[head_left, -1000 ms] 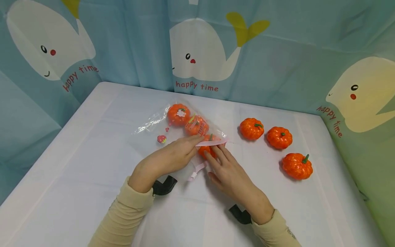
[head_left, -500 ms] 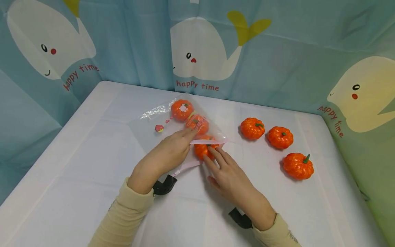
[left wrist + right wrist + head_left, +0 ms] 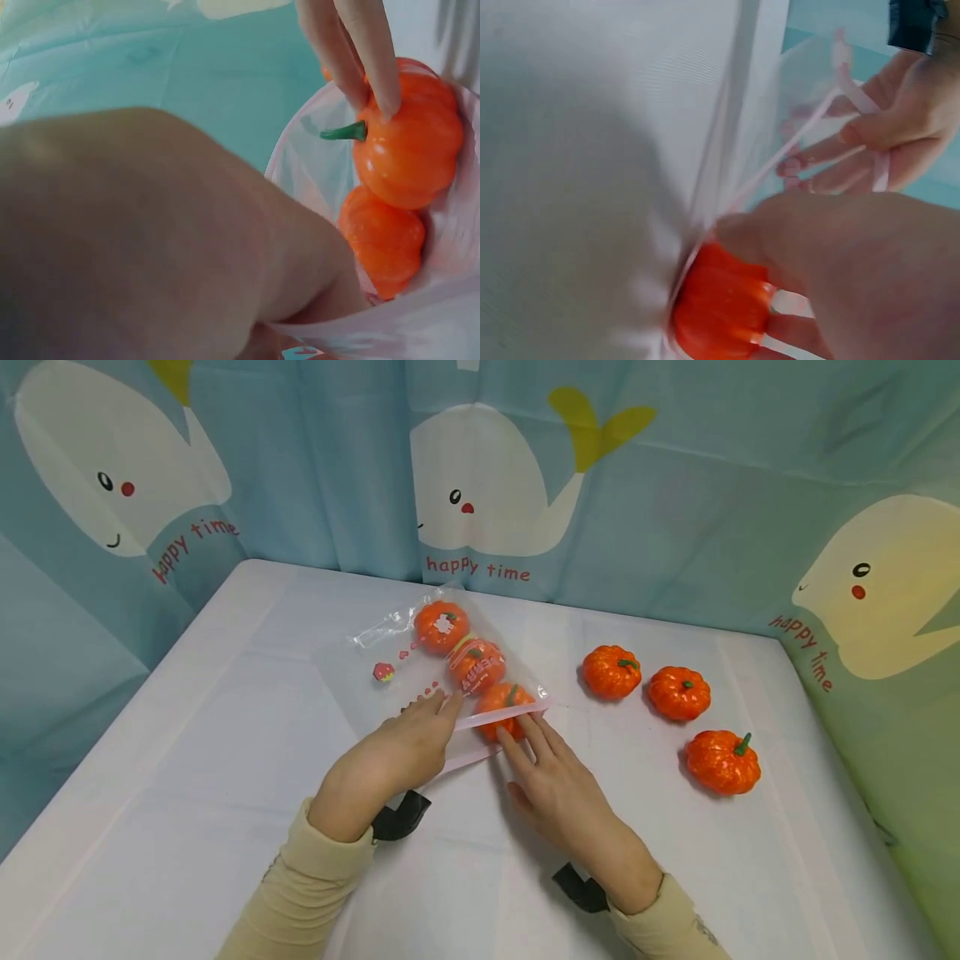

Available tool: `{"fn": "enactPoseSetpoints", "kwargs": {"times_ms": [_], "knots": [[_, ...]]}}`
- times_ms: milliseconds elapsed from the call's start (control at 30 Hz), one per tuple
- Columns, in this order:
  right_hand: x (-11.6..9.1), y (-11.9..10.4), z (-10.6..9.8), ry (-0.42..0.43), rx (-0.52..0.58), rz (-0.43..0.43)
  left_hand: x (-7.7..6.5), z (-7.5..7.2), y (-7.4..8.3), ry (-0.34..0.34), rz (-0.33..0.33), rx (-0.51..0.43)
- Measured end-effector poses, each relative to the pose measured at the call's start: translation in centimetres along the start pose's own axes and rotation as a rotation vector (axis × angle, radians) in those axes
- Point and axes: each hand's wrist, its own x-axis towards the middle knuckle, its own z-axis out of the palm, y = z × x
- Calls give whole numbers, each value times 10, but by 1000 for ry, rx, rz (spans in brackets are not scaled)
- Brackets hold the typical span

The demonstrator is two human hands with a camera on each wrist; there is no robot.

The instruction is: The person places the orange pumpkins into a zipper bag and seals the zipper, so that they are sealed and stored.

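Observation:
A clear zip bag (image 3: 352,681) with a pink edge and printed strawberries lies on the table. Inside it are two small orange toy pumpkins (image 3: 441,627), and a third pumpkin (image 3: 504,703) sits at its mouth. My left hand (image 3: 397,752) pinches the bag's pink edge, thumb on one side and fingers behind the film, as the right wrist view shows. My right hand (image 3: 562,789) rests fairly straight fingers (image 3: 373,60) on the third pumpkin, near its green stem.
Three more orange pumpkins, the nearest pumpkin (image 3: 722,762) among them, stand on the white table (image 3: 187,827) to the right of the bag. A blue curtain (image 3: 345,468) printed with whales hangs behind the table.
The left hand has shifted slightly left and down, drawing the bag's mouth over more of the third pumpkin. The bag has turned and spread flatter. The right hand stays at the pumpkin.

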Motion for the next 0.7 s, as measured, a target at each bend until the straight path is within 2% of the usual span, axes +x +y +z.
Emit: {"fn": "enactPoseSetpoints", "kwargs": {"times_ms": [133,233,433,700], "knots": [[2,-3,3,37,-9,-9,-1,-1,0,9,20,0],[2,-7,2,52,-19,-34,-3,-3,-1,43,48,1],[0,-14,-2,23,-24,-73,-5,-4,-4,134,140,4],[-2,-17,5,6,-63,-75,-8,-5,-6,164,219,48]]}}
